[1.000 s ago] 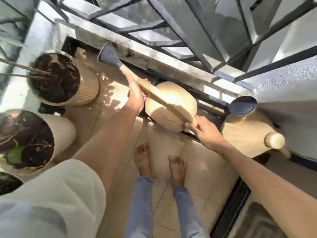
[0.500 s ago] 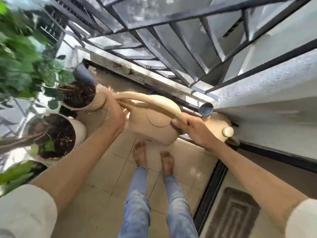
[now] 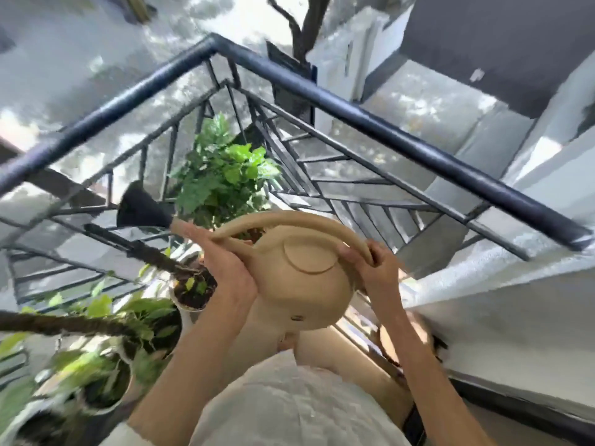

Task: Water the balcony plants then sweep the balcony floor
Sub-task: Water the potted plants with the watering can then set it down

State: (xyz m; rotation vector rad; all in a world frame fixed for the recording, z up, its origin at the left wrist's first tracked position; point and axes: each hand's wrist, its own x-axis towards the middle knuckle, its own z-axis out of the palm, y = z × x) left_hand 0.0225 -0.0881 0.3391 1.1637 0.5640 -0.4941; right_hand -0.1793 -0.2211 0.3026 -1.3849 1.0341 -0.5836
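Note:
I hold a beige watering can (image 3: 302, 284) up in front of my chest. My right hand (image 3: 370, 262) grips the rear end of its arched handle. My left hand (image 3: 225, 262) grips the spout where it leaves the body. The spout ends in a dark rose (image 3: 138, 209) pointing left, above the pots. A leafy green plant (image 3: 222, 175) rises in the railing corner beyond the can. A small white pot (image 3: 193, 291) with dark soil stands below the spout. Two larger white pots (image 3: 106, 391) with green leaves sit at lower left, blurred.
A dark metal railing (image 3: 386, 120) with slanted bars meets in a corner ahead. A white wall (image 3: 483, 317) runs along the right. A second beige can (image 3: 409, 336) lies low by that wall, mostly hidden by my right arm. Thick brown plant stems (image 3: 58, 325) cross the left side.
The can has been lifted from near the floor up to chest height. My view has swung upward from my feet and the tiles to the railing corner.

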